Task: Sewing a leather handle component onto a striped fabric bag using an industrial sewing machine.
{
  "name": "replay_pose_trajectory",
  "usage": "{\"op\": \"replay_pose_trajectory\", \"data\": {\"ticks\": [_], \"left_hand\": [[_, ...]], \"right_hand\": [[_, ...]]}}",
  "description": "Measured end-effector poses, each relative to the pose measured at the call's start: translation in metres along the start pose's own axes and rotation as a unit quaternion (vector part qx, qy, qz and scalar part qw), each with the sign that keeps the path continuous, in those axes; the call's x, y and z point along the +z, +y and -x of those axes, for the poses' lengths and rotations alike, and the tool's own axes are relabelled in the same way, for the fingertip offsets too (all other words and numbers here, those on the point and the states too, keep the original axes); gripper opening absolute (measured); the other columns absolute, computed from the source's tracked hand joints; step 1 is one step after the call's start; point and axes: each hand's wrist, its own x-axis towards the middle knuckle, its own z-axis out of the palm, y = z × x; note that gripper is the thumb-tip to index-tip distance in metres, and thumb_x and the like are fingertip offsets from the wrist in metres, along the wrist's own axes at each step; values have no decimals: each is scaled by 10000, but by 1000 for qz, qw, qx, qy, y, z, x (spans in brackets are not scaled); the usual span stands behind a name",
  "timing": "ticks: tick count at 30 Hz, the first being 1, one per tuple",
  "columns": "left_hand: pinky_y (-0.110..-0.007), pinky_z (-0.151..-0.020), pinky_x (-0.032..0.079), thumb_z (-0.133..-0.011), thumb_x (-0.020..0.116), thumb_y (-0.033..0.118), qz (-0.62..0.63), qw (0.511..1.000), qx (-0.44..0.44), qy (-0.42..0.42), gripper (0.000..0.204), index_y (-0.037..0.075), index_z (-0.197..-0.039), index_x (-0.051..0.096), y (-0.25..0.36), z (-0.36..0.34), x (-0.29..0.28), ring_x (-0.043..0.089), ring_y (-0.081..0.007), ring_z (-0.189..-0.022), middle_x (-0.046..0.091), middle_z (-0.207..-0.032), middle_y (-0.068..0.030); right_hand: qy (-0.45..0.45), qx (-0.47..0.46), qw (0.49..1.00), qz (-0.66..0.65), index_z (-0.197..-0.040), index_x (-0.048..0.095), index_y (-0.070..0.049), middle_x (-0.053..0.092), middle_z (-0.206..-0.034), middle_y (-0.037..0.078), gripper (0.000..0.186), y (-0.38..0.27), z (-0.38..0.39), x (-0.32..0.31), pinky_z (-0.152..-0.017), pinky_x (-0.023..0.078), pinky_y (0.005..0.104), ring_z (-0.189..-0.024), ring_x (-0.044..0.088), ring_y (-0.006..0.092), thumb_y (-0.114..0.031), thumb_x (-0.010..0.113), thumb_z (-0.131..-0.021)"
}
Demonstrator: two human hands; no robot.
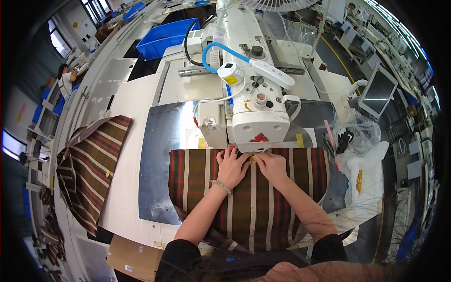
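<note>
Brown striped fabric (240, 202), with red and cream stripes, lies spread in front of a white sewing machine (260, 126). Its far edge reaches the underside of the machine head. My left hand (231, 169) rests on the cloth with fingers apart, some pointing under the head. Close to its right, my right hand (272, 167) has its thumb and fingertips together at a small yellow label (254, 159) on the cloth. The fingertips partly cover the label. The needle area is hidden behind the head and hands.
A second striped fabric piece (94, 164) with a small yellow label lies at the left. On the right are a white foam pad (369, 176) bearing yellow labels, crumpled clear plastic (361, 129) and a screen (378, 91). A blue bin (164, 38) stands behind.
</note>
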Motion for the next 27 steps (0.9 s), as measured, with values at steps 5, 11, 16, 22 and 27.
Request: {"op": "replay_pose_trajectory", "data": {"ticks": [5, 11, 16, 22, 27], "left_hand": [[-455, -912, 281, -814, 640, 243, -7, 1000, 0, 9, 289, 204, -1100, 637, 0, 1, 3, 440, -292, -1104, 535, -1125, -120], [-453, -917, 278, -811, 644, 242, -1, 1000, -12, 3, 306, 207, -1115, 629, -1, 0, -3, 438, -289, -1110, 530, -1134, -122], [-449, -925, 276, -804, 655, 251, -12, 1000, -7, 6, 315, 216, -1115, 628, -3, 2, 2, 435, -276, -1126, 527, -1139, -112], [-441, -930, 275, -803, 659, 248, -7, 1000, -22, 5, 303, 220, -1104, 634, -2, 2, 0, 441, -267, -1130, 518, -1151, -105], [-429, -927, 280, -795, 666, 247, 10, 999, -25, 23, 260, 218, -1053, 654, -1, 4, 2, 449, -256, -1120, 519, -1147, -99]], "right_hand": [[26, -16, 999, -13, -866, 659, -121, 621, -665, 40, 70, -5, -3, 1, -523, 463, 342, -585, 608, 227, -151, 628, -811], [4, 11, 1000, -5, -850, 663, -102, 644, -719, 75, 70, -7, -3, 2, -539, 490, 354, -620, 627, 265, -127, 642, -788], [-3, 27, 1000, 12, -865, 665, -115, 635, -689, 73, 73, -10, -3, -2, -530, 487, 354, -596, 622, 267, -146, 635, -806], [22, 3, 1000, 2, -864, 673, -117, 631, -673, 75, 78, -8, -2, 6, -517, 482, 356, -572, 615, 265, -160, 628, -815], [14, 6, 1000, -1, -858, 677, -116, 638, -689, 73, 80, -7, 0, 1, -517, 481, 351, -572, 613, 264, -164, 634, -810]]}}
